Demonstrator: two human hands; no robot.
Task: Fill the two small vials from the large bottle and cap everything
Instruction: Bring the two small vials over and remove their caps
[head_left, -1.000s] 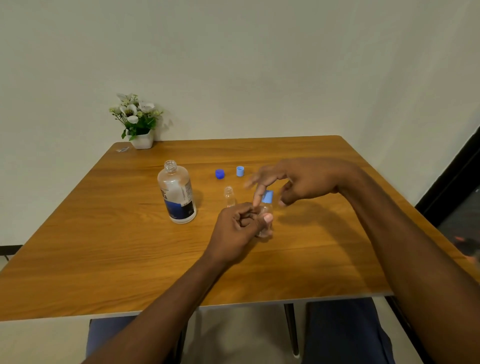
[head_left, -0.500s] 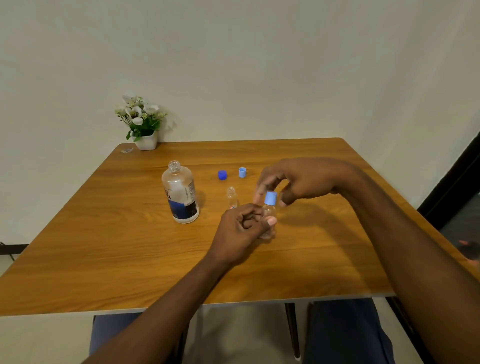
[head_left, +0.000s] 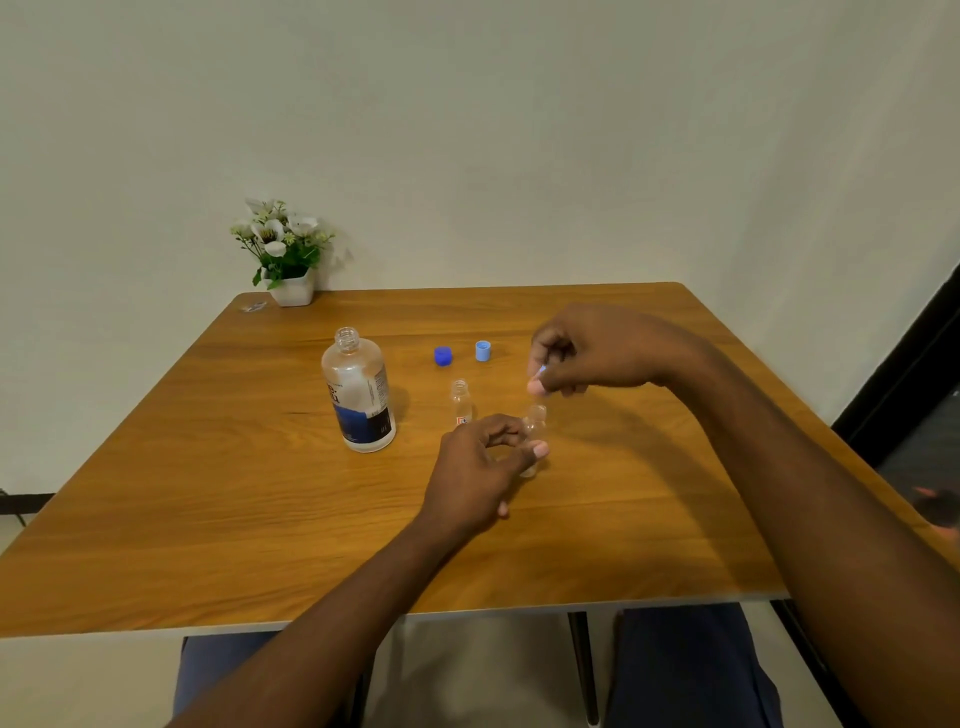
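The large clear bottle (head_left: 359, 395) with a blue-and-white label stands uncapped left of centre on the wooden table (head_left: 208, 493). A small open vial (head_left: 460, 402) stands upright to its right. My left hand (head_left: 480, 470) grips a second small vial (head_left: 534, 423), whose open neck shows above my fingers. My right hand (head_left: 587, 351) hovers just above it, pinching a light blue cap (head_left: 540, 371) that is mostly hidden by the fingers. A dark blue cap (head_left: 443, 356) and another light blue cap (head_left: 483, 351) lie further back.
A small white pot of white flowers (head_left: 285, 260) sits at the table's back left corner, with a tiny scrap (head_left: 253, 307) beside it. A wall runs behind the table. My legs show under the near edge.
The light blue cap sat on the held vial half a second ago; now my right hand has lifted it up and off, leaving the vial's neck open. The left hand stayed in place.
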